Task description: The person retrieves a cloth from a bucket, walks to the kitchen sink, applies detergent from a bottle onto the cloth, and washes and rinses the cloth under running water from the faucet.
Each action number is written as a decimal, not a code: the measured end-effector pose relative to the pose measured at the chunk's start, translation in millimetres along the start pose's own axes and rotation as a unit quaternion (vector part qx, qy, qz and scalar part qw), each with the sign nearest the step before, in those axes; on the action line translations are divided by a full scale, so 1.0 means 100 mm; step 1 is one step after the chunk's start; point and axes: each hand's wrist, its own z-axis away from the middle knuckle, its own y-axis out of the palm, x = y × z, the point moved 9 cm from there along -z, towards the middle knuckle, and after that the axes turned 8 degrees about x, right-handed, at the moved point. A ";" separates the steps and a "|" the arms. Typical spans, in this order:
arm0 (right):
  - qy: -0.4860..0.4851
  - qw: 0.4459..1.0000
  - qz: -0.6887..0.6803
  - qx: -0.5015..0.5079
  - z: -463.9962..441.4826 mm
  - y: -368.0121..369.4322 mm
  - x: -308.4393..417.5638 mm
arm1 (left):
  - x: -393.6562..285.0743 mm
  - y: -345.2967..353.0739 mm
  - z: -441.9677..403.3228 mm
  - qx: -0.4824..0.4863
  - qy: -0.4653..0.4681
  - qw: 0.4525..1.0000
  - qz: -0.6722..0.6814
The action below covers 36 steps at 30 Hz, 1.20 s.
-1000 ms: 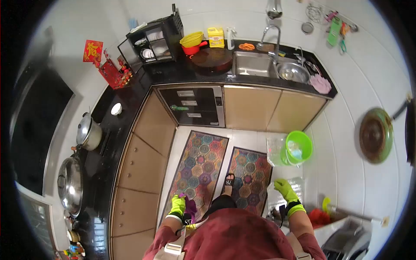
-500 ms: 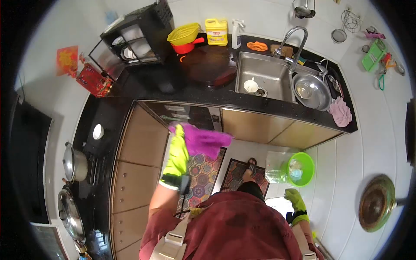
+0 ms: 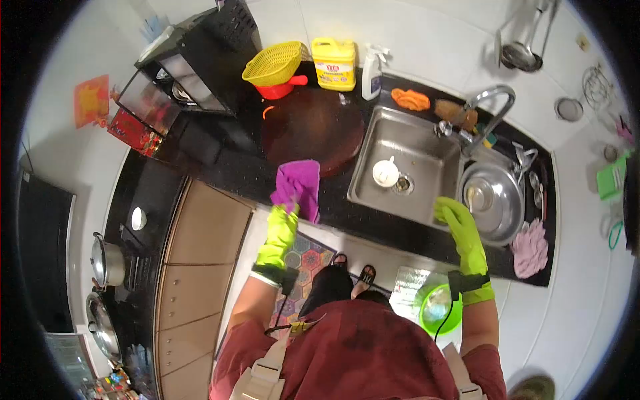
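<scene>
My left hand (image 3: 280, 230), in a yellow-green glove, grips a purple cloth (image 3: 298, 187) at the front edge of the black counter (image 3: 233, 175). The cloth lies partly over that edge, just below a round dark board (image 3: 313, 130). My right hand (image 3: 459, 223), gloved alike, is over the front rim of the steel sink (image 3: 417, 150), fingers extended and holding nothing. A white cup (image 3: 385, 173) sits in the sink beside the drain. To the right of the sink is a steel basin (image 3: 490, 200).
Behind the board stand a yellow basket (image 3: 275, 63), a yellow jug (image 3: 335, 65) and a spray bottle (image 3: 373, 73). A faucet (image 3: 490, 117) arches over the sink. A pink cloth (image 3: 530, 249) lies at the counter's right end. On the floor is a green bucket (image 3: 441, 310).
The view has moved closer to the counter and sink. My left hand has brought the purple cloth up to the counter edge. My right hand has risen from low beside the bucket to the sink.
</scene>
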 end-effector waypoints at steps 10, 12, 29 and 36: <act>-0.063 0.991 -0.107 0.048 -2.96 0.64 1.00 | -0.74 1.43 -0.04 0.299 0.188 0.935 -0.035; -0.076 0.987 -0.111 0.092 -3.52 0.97 1.15 | -0.64 1.38 -0.17 0.301 0.132 0.943 0.054; -0.154 0.694 0.685 0.157 -5.57 1.75 1.77 | -0.25 1.44 -0.25 0.428 -0.070 0.887 0.157; -0.150 0.750 0.626 0.153 -5.37 1.88 1.65 | -0.52 1.29 -0.35 0.388 -0.069 0.894 0.213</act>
